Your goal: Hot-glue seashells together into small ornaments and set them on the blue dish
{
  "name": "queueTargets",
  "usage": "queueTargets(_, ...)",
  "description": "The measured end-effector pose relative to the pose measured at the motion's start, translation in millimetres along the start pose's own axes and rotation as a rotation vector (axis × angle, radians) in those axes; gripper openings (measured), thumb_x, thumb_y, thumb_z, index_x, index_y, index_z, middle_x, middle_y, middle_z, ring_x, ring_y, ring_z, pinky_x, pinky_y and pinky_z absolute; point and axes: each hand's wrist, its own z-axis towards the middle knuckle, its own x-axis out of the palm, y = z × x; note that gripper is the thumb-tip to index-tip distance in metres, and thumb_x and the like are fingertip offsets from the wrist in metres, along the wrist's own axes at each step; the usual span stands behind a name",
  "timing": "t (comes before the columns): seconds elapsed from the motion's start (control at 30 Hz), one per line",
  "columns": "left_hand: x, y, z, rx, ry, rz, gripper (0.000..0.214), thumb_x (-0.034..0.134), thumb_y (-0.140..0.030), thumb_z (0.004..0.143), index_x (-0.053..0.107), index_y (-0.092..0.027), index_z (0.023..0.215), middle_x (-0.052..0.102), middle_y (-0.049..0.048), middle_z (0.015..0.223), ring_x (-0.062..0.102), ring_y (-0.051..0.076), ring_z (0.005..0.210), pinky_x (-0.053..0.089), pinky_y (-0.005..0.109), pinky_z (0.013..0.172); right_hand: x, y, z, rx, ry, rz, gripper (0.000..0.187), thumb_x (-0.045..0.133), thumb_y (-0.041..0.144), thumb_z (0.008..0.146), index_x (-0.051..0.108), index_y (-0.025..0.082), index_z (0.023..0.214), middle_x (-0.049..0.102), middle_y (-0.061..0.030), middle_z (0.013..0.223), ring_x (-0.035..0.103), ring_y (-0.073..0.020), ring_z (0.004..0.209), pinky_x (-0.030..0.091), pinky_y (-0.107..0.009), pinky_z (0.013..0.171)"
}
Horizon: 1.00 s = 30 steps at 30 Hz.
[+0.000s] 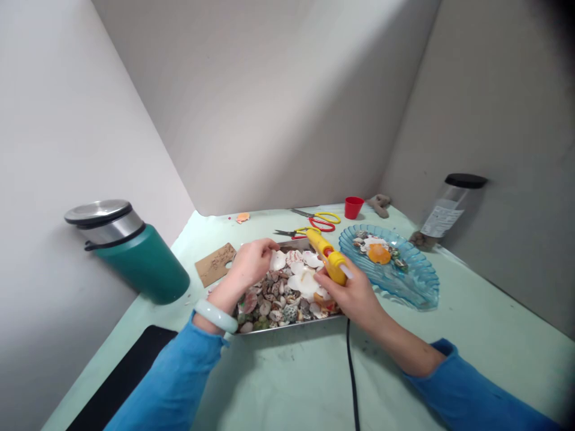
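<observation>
My right hand (357, 293) is wrapped round a yellow hot glue gun (335, 266), its nozzle pointing up and to the left. A black cord (353, 371) runs from below the tray towards me. The gun is over the right side of a metal tray (291, 327) full of small seashells (281, 293). Larger white shells (308, 282) lie by my right fingertips. At the tray's far left corner my left hand (254, 260) is closed, fingertips pinched together and partly hidden. Right beside them is a white shell (278, 260); whether it is held cannot be made out.
A blue shell-shaped dish (413, 287) with shells stands right of the tray. Behind lie two pairs of scissors (321, 221), a red cup (354, 208) and an orange shell (243, 217). A green flask (144, 263), brown card (214, 264) and clear jar (444, 212) stand around.
</observation>
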Motion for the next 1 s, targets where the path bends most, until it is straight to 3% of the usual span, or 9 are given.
queueTargets(0.13,-0.7,7.2,-14.7,-0.018,-0.028,-0.080,0.031,0.049,-0.014,0.082,0.069,-0.019,0.105,0.075,0.0044,0.089,0.067,0.017,0.074,0.049,0.026,0.070,3.2,1.6,4.2,-0.001,0.015,-0.183,0.031,0.064,0.036,0.078,0.057,0.019,0.104,0.067,-0.0026,0.085,0.062,-0.0213,0.076,0.046,-0.032,0.070)
queueTargets(0.27,9.6,12.6,-24.9,0.005,-0.050,-0.132,0.021,0.054,-0.018,0.080,0.070,-0.019,0.093,0.075,0.0035,0.086,0.068,0.017,0.076,0.049,0.025,0.070,5.3,4.2,9.9,-0.005,0.042,-0.250,0.026,0.064,0.035,0.078,0.059,0.019,0.098,0.069,-0.0029,0.085,0.062,-0.0226,0.077,0.045,-0.033,0.070)
queueTargets(0.6,42.2,6.0,-39.1,0.087,-0.121,-0.562,0.011,0.059,-0.022,0.079,0.065,-0.019,0.088,0.071,0.0012,0.079,0.064,0.015,0.069,0.049,0.024,0.065,17.5,9.5,6.4,-0.006,0.126,-0.106,0.023,0.069,0.035,0.075,0.056,0.021,0.090,0.065,0.0018,0.076,0.059,-0.0165,0.066,0.047,-0.028,0.064)
queueTargets(0.7,40.7,0.1,-41.9,0.001,-0.041,-0.730,0.018,0.056,-0.033,0.084,0.064,-0.019,0.092,0.069,0.0017,0.080,0.062,0.013,0.061,0.048,0.024,0.058,17.3,5.7,6.1,0.056,0.117,0.008,0.022,0.068,0.035,0.077,0.054,0.020,0.086,0.061,0.0020,0.071,0.057,-0.0143,0.060,0.046,-0.027,0.057)
queueTargets(0.87,40.5,-6.9,-43.4,-0.162,0.294,-1.001,0.027,0.061,-0.043,0.077,0.059,-0.016,0.083,0.064,0.0006,0.068,0.062,0.015,0.058,0.046,0.023,0.051,17.2,0.2,4.1,0.193,0.118,0.207,0.029,0.069,0.041,0.078,0.052,0.019,0.087,0.055,0.0047,0.062,0.048,-0.0096,0.048,0.041,-0.022,0.045)
queueTargets(1.0,48.3,-5.4,-41.3,-0.166,0.269,-1.034,0.025,0.060,-0.041,0.076,0.053,-0.017,0.072,0.062,-0.0005,0.062,0.061,0.014,0.055,0.046,0.023,0.051,15.9,2.6,2.7,0.193,0.129,0.229,0.034,0.070,0.043,0.077,0.053,0.018,0.092,0.053,0.0056,0.061,0.045,-0.0081,0.046,0.038,-0.021,0.042)
